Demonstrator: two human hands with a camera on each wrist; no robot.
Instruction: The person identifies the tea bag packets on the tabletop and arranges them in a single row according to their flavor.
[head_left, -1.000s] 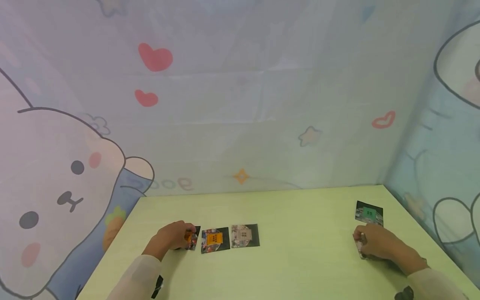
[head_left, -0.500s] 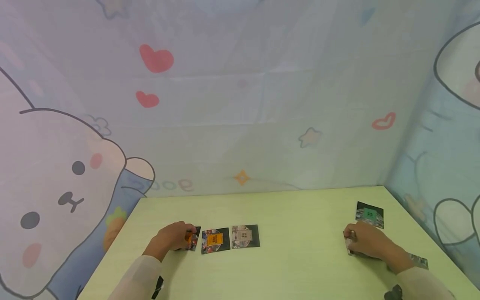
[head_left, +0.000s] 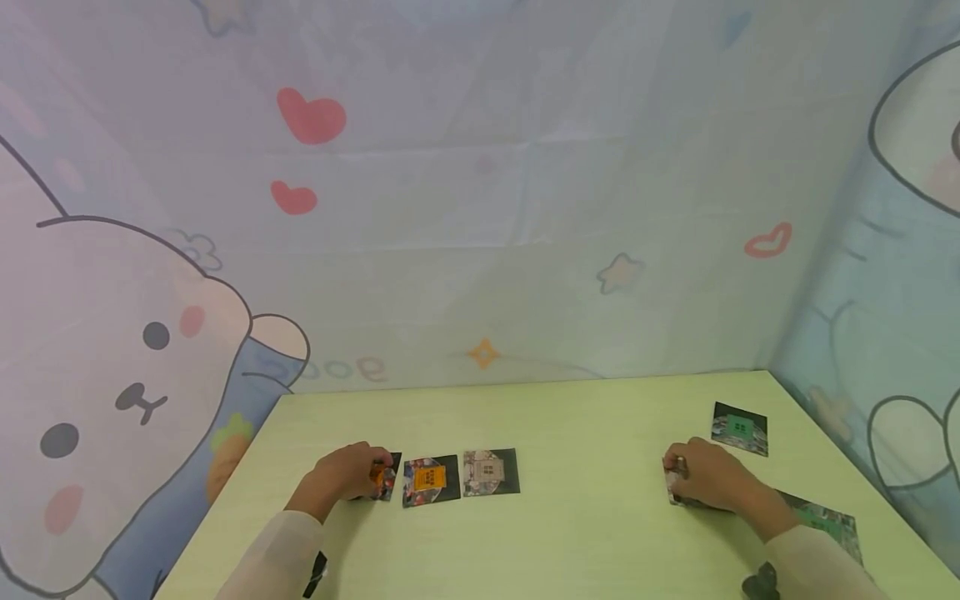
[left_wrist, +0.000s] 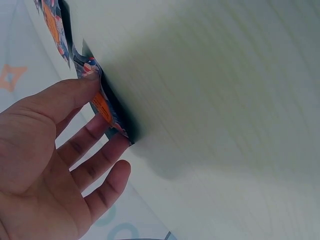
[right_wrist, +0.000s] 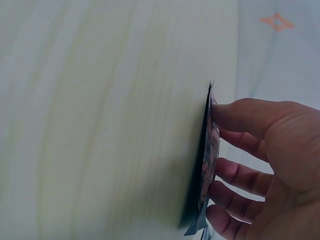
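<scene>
At the left of the table in the head view, my left hand (head_left: 347, 471) pinches a small flat packet with an orange label (head_left: 387, 478). The left wrist view has the thumb on the face of this orange-labelled packet (left_wrist: 103, 107) and fingers at its other edge. Toward the right side, my right hand (head_left: 708, 475) holds another packet (head_left: 670, 483), mostly covered by the hand in the head view. Seen edge-on in the right wrist view, that pale, pinkish patterned packet (right_wrist: 210, 157) is between thumb and fingers, close to the table surface.
A second orange-labelled packet (head_left: 430, 478) and a beige-labelled packet (head_left: 491, 472) lie right of my left hand. One green-labelled packet (head_left: 739, 428) lies at the back right; another green-labelled packet (head_left: 828, 523) is partly behind my right forearm. A printed cloth (head_left: 525, 208) hangs behind the table (head_left: 585, 533).
My right hand has moved left across the table with the pale packet, uncovering more of the green-labelled packet by its forearm. My left hand has stayed in place.
</scene>
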